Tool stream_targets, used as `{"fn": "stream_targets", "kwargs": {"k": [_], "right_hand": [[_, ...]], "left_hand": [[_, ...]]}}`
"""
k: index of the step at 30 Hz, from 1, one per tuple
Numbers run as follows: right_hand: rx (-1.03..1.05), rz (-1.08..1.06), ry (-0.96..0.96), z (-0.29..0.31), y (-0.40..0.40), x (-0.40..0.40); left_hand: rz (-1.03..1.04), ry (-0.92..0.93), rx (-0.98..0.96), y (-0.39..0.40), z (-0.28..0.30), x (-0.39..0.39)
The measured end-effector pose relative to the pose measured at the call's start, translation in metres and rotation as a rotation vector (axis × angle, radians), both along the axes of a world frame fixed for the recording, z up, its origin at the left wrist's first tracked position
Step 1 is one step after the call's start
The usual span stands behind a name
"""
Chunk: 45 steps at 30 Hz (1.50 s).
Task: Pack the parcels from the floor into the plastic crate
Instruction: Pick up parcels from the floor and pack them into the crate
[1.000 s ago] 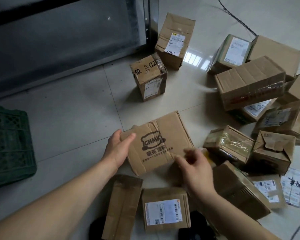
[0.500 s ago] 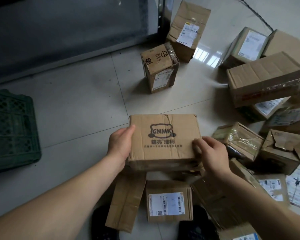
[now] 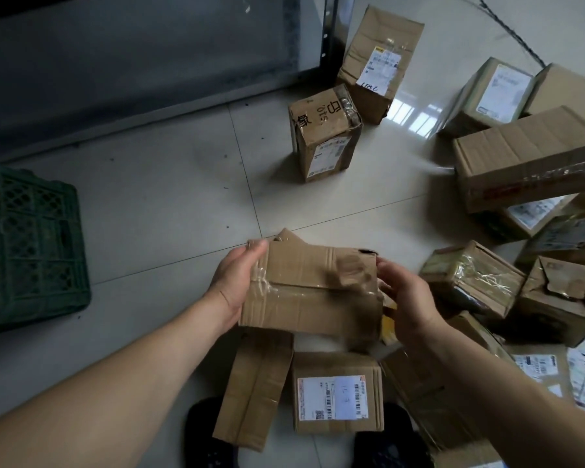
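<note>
Cardboard, taped and a little crumpled, fills the space between the two hands: a brown parcel (image 3: 309,292) held up off the tiled floor (image 3: 169,204), its long axis running across the view from left to right, roughly level, with a clear-taped seam face turned up toward the camera. The left hand (image 3: 235,285) grips its left end, thumb curled over the top edge and the fingers out of sight behind or beneath the box. The right hand (image 3: 404,302) is at the right end with fingers curved toward the cardboard, but that end is blurred, so I cannot tell whether it truly grips or only touches. The green plastic crate (image 3: 31,244) stands on the floor well apart to the left, at the edge of the view, its latticed wall facing the parcel; its opening is cut off, so what it holds cannot be seen. The crate therefore lies off the parcel's left end, on the left hand's side, and that hand is the nearer one. I judge the coming move to be a sideways carry to the left, end first, then a lowering into the crate. Other parcels lie scattered on the floor, among them a labelled box (image 3: 338,391) just below the held one and a tape-wrapped box (image 3: 471,278) near the right hand.
</note>
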State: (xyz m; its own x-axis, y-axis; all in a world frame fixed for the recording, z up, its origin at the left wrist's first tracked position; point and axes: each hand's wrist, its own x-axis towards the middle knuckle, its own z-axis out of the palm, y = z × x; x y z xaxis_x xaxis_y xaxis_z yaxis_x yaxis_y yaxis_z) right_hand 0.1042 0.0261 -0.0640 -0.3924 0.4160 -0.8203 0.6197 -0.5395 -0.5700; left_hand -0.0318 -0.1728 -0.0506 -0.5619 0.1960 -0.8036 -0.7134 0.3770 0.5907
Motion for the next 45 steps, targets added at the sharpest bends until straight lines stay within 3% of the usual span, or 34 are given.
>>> {"fn": "stream_targets", "kwargs": {"k": [6, 11, 16, 28, 34, 41, 45], "right_hand": [[0.024, 0.131, 0.019, 0.010, -0.004, 0.000], [0.146, 0.243, 0.025, 0.043, -0.014, -0.004], [0.324, 0.262, -0.069, 0.088, -0.021, -0.017], [0.510, 0.360, -0.137, 0.223, -0.022, -0.060], [0.200, 0.304, -0.255, 0.264, -0.016, -0.074], [0.045, 0.307, 0.013, 0.302, -0.017, -0.062], [0.131, 0.338, 0.096, 0.331, -0.033, -0.063]], "left_hand": [[-0.164, 0.030, 0.005, -0.010, 0.002, 0.011], [-0.168, 0.030, -0.099, -0.019, 0.028, 0.012], [-0.141, 0.049, -0.067, -0.024, 0.085, 0.008], [-0.050, 0.146, 0.024, -0.041, 0.231, -0.015], [-0.191, 0.185, 0.184, -0.050, 0.258, -0.024], [-0.083, 0.275, -0.206, -0.049, 0.270, -0.027], [-0.006, 0.253, -0.108, -0.055, 0.298, -0.028]]}}
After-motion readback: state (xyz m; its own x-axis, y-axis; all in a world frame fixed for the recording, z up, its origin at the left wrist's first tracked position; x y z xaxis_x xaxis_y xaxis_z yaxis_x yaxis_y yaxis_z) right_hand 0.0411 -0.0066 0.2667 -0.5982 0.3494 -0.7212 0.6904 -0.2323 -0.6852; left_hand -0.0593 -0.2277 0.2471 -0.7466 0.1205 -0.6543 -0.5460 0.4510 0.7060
